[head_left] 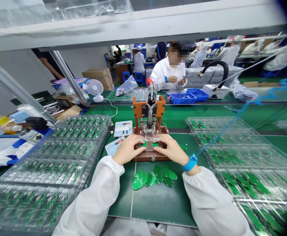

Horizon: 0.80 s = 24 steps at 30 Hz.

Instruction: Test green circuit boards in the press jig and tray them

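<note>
A brown test jig (148,154) with a toggle-clamp lever and red knob (149,81) stands at the middle of the green mat. My left hand (128,149) rests on the jig's left side, fingers pinched on a small green circuit board (143,143). My right hand (171,150), with a blue wrist strap (190,163), rests on the right side, fingers closed on another green board (155,143). A loose pile of several green boards (153,177) lies on the mat just in front of the jig.
Stacked clear trays of green boards stand at my left (57,157) and right (241,164). A small meter (123,128) and a card (115,146) lie left of the jig. A desk fan (95,89) and blue bins (189,96) sit farther back, where a person in white works.
</note>
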### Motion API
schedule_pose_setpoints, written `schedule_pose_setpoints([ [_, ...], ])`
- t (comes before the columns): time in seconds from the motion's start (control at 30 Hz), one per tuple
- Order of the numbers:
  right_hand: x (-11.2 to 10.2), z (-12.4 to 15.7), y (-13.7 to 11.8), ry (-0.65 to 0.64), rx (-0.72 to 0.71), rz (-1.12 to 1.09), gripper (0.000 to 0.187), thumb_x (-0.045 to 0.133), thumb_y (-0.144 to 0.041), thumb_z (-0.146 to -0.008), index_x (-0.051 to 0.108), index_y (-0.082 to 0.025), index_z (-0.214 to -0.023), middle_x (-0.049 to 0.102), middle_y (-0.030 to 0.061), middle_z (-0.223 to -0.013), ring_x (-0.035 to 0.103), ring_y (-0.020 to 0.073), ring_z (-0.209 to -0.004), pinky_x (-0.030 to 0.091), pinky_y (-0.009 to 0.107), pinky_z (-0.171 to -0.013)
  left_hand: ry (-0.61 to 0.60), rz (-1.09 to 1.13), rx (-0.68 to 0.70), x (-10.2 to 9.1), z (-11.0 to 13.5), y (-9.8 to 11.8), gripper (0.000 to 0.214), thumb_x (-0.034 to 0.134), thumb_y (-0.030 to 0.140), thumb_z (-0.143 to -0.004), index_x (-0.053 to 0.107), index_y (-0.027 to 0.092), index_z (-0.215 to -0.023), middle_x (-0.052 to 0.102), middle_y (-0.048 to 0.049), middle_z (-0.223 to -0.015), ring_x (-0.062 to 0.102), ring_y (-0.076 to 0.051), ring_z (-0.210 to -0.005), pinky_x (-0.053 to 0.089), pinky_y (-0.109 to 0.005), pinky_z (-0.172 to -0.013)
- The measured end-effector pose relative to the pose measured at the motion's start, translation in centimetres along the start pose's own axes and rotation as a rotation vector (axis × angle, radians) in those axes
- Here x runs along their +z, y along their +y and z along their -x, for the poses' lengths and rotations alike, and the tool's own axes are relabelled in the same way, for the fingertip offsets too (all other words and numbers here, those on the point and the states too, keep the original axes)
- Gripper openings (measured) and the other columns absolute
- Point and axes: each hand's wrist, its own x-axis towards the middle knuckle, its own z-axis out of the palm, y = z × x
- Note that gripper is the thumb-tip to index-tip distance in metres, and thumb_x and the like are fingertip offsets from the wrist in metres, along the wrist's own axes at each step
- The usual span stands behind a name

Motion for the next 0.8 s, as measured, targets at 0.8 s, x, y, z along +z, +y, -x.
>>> schedule_pose_setpoints([
  [0.8, -7.5, -8.4, -5.0, 0.589, -0.13, 0.019, 0.028, 0.057, -0.028, -0.096, 0.065, -0.025, -0.123, 0.068, 0.0062, -0.128, 0.063, 0.0235, -0.121, 0.053, 0.043, -0.104, 0.406, 0.138, 0.346, 3.5, 3.7, 2.4, 0.013, 0.06, 0.017, -0.094, 0.066, 0.02, -0.105, 0.073, -0.0081, -0.096, 0.067, -0.022, -0.092, 0.055, -0.039, -0.086],
])
